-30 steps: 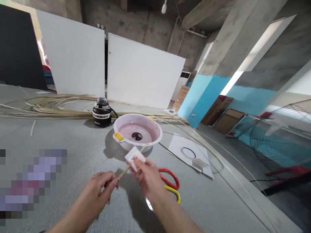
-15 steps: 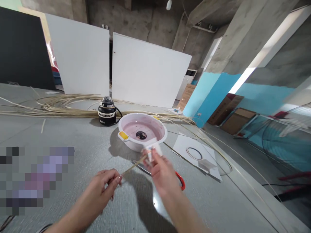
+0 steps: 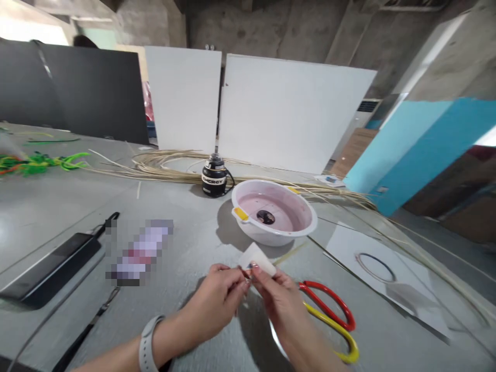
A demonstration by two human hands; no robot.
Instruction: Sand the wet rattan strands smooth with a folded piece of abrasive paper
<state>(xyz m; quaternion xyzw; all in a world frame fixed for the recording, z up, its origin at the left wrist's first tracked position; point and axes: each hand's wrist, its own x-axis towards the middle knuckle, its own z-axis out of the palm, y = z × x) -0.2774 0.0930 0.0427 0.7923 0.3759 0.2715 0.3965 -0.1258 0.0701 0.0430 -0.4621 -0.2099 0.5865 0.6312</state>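
Observation:
My left hand, with a pale band at its wrist, is closed in a pinch at one end of a thin tan strip. Right beside it, fingertips nearly meeting, my right hand grips a small folded white piece, paper-like, around the strip. Beyond the right hand the strip sticks out toward the upper right; my fingers hide its middle. Large scissors with one red and one yellow handle lie on the table, partly under my right forearm.
Ahead stands a white basin of pinkish liquid, near a black bottle. Long tan strips lie coiled behind. Papers with a ring are at right. A black device and a pixelated object lie left.
My hands have come together; the right slid along the strip to the left hand, so the strip now extends past it. The view has turned left, showing the black device and more scissors handle.

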